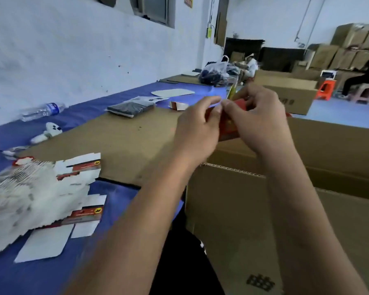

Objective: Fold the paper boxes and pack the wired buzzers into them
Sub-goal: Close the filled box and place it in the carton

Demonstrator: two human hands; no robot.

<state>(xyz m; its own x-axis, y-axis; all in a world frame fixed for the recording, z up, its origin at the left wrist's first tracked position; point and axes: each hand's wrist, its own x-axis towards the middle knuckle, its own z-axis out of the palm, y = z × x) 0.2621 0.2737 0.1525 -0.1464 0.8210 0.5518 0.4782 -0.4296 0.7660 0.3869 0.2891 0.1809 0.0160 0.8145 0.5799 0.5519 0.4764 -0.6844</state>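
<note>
Reaching out over an open cardboard carton (pixel 232 209) that stands nearest the camera, both forearms meet above its far edge. Left of the carton, on the blue tabletop (pixel 51 271), a fanned stack of flat box blanks (pixel 36 194) lies white side up, with red printed strips showing at its right edge.

Just past the carton's edge, the left hand (pixel 197 133) and the right hand (pixel 262 122) hold a small red paper box (pixel 228 128) between them, lifted clear of the tabletop. The left grip is closed on the box, thumb and forefinger pinching its upper edge; the right grip is closed on it too, fingers curled round its right side and thumb pressed to the front. Whether the box holds anything cannot be told.

Beyond the hands, a brown cardboard sheet (pixel 126 139) covers the tabletop. At its far edge lie a dark flat packet (pixel 129 108) and another partly folded red-and-white box (pixel 178 105). To the left, near the wall, are a clear water bottle (pixel 42 111) on its side and a white plug (pixel 51 129). Farther along sits a plastic bag (pixel 214 73) of dark items. More brown cartons (pixel 285 90) stand behind the hands, and an orange stool (pixel 326 89) beyond them.
</note>
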